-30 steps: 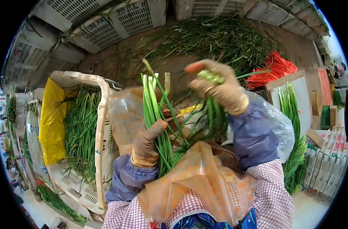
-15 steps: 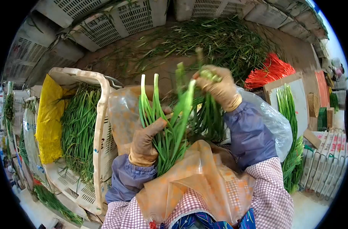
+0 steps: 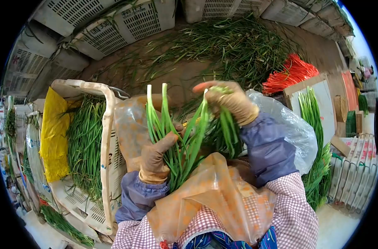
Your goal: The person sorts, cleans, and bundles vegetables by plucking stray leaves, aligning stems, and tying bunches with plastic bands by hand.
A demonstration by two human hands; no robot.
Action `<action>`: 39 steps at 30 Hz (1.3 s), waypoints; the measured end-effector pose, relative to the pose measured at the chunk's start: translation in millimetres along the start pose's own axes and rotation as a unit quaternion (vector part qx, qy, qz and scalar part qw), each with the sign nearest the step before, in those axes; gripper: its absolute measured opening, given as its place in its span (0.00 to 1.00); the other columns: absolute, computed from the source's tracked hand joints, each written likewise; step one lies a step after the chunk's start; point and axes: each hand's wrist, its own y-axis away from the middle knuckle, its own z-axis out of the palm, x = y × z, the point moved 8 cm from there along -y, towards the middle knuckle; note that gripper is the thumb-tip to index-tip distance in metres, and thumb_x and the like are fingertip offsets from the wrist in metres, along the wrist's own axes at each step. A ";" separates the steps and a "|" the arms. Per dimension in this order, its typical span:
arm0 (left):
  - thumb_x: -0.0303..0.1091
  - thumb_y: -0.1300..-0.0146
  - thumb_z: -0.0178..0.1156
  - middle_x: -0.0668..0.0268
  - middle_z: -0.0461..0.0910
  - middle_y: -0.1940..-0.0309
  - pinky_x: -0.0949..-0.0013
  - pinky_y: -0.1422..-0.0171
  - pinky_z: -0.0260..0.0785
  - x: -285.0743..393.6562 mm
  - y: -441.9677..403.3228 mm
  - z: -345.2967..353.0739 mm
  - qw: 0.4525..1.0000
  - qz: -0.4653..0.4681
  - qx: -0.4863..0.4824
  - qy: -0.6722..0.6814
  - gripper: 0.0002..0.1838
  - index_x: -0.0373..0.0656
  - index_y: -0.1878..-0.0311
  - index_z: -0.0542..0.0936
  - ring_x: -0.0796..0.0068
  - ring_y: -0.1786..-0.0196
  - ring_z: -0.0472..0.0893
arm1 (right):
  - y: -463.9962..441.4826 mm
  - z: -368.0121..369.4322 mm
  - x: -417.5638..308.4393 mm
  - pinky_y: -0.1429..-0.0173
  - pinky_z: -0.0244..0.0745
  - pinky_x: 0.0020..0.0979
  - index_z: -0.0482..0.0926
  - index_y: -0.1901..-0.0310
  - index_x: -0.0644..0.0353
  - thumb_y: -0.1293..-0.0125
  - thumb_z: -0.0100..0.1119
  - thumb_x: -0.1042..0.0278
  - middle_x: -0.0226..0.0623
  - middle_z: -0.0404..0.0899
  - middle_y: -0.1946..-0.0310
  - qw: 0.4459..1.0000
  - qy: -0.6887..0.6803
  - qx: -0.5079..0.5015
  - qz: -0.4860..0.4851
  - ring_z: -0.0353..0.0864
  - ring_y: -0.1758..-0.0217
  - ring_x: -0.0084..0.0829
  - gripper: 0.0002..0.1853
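My gloved left hand is closed around a loose bunch of green chives. Their pale stem ends fan upward, two of them standing apart on the left. My gloved right hand is up at the stem ends on the right side of this bunch, its fingers bent and slightly blurred. More chives hang down from beneath that palm. An orange-spotted plastic apron covers my lap under both hands.
A white crate on the left holds chives and a yellow sack. Loose leaves cover the floor ahead. Red ties, a clear plastic bag and a chive bundle lie on the right. Crates line the back.
My right hand has come down slightly, and a fingertip now points left above the stems. The stalk that stuck up from it no longer shows. My left hand keeps its hold.
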 end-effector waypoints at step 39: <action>0.35 0.30 0.51 0.70 0.78 0.64 0.77 0.57 0.67 2.3 -6.8 21.9 0.950 0.093 -0.065 -0.290 0.13 0.37 0.49 0.76 0.83 0.62 0.73 | -8.8 40.5 -17.1 0.56 0.80 0.33 0.74 0.62 0.59 0.52 0.68 0.74 0.45 0.81 0.63 0.975 -0.167 -0.120 -0.080 0.82 0.64 0.32 0.15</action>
